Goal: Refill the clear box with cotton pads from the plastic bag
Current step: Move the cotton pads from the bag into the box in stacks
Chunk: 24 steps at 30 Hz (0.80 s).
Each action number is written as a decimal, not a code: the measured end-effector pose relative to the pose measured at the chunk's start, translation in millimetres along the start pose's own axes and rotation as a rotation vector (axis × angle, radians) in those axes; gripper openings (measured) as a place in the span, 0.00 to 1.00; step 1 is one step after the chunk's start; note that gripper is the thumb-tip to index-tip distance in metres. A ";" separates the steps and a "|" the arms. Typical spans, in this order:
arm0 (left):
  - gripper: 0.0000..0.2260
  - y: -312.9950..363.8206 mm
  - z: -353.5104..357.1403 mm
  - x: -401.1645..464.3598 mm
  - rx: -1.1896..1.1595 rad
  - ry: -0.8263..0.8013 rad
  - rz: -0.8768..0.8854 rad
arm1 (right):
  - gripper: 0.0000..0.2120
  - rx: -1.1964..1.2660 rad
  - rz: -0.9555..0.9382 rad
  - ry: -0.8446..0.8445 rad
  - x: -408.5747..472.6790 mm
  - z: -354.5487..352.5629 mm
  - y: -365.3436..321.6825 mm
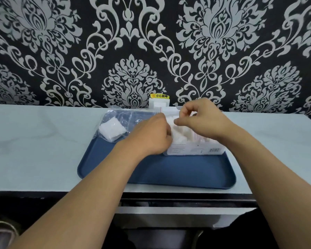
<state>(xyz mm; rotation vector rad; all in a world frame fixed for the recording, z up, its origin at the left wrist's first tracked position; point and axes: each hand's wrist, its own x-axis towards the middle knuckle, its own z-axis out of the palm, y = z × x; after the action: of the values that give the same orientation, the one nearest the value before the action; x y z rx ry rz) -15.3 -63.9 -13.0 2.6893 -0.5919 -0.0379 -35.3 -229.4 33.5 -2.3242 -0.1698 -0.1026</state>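
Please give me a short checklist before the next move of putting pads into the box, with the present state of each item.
1. Box sits flat on the tray: ok.
2. Box is open to receive pads: ok, white pads show at its top.
3. Bag is within reach on the tray: ok.
4. Pads remain in the bag: ok, a small stack.
5. Left hand grip on the pads: cannot tell, fingers hidden.
6. Right hand holds a pad: cannot tell.

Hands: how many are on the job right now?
2. The left hand is at the clear box's left end; the right hand is above its cotton pads.
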 end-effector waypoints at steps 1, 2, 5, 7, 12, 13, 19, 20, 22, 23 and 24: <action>0.10 0.1 -1.2 -0.2 -0.020 0.002 0.000 | 0.08 -0.040 -0.065 0.005 -2.2 2.3 -1.6; 0.09 -0.4 -2.1 -0.1 -0.038 0.006 -0.001 | 0.06 -0.100 -0.115 -0.019 -3.3 6.2 -2.9; 0.05 0.7 -3.6 -0.4 -0.058 0.018 -0.019 | 0.04 -0.258 -0.177 -0.086 -1.7 14.5 -2.0; 0.03 1.7 -3.6 -0.6 -0.059 0.038 -0.027 | 0.09 -0.242 -0.158 -0.123 2.1 15.8 2.0; 0.04 -0.6 -5.7 -0.9 -0.059 0.067 -0.037 | 0.14 -0.164 -0.158 -0.242 4.3 21.4 5.8; 0.03 -2.0 -6.1 -0.3 -0.052 0.068 -0.035 | 0.15 -0.175 -0.155 -0.256 4.7 21.1 5.7; 0.02 -2.8 -9.5 0.4 -0.083 0.077 -0.056 | 0.19 -0.043 -0.148 -0.319 7.8 14.8 7.2; 0.02 -2.6 -10.3 -0.2 -0.100 0.078 -0.059 | 0.21 -0.006 -0.158 -0.316 7.5 12.3 8.1; 0.03 -3.3 -10.7 -0.5 -0.117 0.065 -0.058 | 0.24 0.010 -0.200 -0.286 7.0 6.2 12.1; 0.03 -3.9 -10.0 0.0 -0.114 0.058 -0.056 | 0.23 -0.010 -0.225 -0.257 6.3 3.3 13.7; 0.04 -3.5 -9.5 0.1 -0.108 0.060 -0.051 | 0.22 -0.045 -0.243 -0.226 5.0 0.7 15.7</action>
<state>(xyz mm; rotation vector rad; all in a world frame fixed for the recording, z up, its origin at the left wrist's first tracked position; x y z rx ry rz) -12.8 -57.6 -5.5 2.5903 -0.4892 -0.0033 -27.9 -239.1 22.5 -2.3470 -0.5687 0.0370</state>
